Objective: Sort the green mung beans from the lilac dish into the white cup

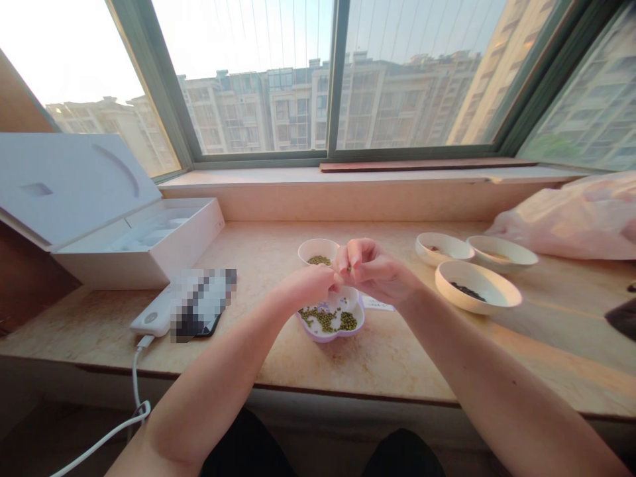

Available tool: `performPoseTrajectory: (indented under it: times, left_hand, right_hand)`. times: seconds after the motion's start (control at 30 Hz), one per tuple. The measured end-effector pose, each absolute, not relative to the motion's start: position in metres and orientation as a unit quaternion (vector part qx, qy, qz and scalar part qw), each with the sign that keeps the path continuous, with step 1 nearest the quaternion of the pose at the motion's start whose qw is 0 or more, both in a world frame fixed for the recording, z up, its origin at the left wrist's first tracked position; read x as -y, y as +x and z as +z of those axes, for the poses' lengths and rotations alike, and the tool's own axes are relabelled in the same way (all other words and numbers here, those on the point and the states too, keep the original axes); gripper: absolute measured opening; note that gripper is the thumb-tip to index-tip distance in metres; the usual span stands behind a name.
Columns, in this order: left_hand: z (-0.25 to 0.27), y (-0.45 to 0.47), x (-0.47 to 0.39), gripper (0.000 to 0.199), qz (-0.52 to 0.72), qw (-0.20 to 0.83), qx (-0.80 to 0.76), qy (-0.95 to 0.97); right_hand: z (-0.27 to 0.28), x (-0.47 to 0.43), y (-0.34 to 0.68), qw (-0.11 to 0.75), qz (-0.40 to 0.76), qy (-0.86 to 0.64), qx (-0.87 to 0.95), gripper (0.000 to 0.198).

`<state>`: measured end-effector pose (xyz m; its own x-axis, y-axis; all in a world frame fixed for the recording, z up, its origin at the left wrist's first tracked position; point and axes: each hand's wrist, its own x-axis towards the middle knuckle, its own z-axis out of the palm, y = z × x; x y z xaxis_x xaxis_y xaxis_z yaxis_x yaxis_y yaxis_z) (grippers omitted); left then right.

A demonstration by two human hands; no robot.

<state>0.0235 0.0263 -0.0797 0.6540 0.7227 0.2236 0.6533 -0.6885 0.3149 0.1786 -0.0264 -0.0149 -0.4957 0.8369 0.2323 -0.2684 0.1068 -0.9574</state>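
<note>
Over a lilac-rimmed dish (332, 336) with a wavy outline, my two hands meet. Green mung beans (325, 321) lie scattered across its white inside. My right hand (372, 270) is closed in a pinch, and a small green bean (349, 270) shows at its fingertips. Touching it from the left, my left hand (315, 283) has its fingers curled together; whatever they hold is hidden. Just behind the hands stands a white bowl (304, 252) with more mung beans in it, its right side partly covered by my fingers.
Three white bowls (507, 296) with small dark or brownish contents stand on the right, before a pale plastic bag (576, 218). On the left are an open white box (183, 248), a white power bank (154, 317) with a cable, and a phone (213, 326). A paper slip (378, 304) lies by the dish.
</note>
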Motion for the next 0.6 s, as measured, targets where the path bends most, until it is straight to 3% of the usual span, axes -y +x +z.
performPoseTrajectory:
  times: [0.2, 0.37, 0.6]
  left_hand:
    - [-0.068, 0.025, -0.017, 0.020, 0.057, 0.082, -0.359, 0.928]
    - [-0.061, 0.028, -0.008, 0.024, 0.059, 0.071, -0.348, 0.933]
    - [-0.057, 0.032, 0.000, 0.024, 0.059, 0.078, -0.340, 0.935]
  right_hand:
    - [-0.025, 0.009, 0.174, 0.520, 0.591, -0.280, 0.549, 0.024]
    - [-0.042, -0.010, 0.176, 0.547, 0.461, -0.387, 0.582, 0.021]
    - [-0.058, -0.020, 0.180, 0.445, 0.214, -0.557, 0.668, 0.027]
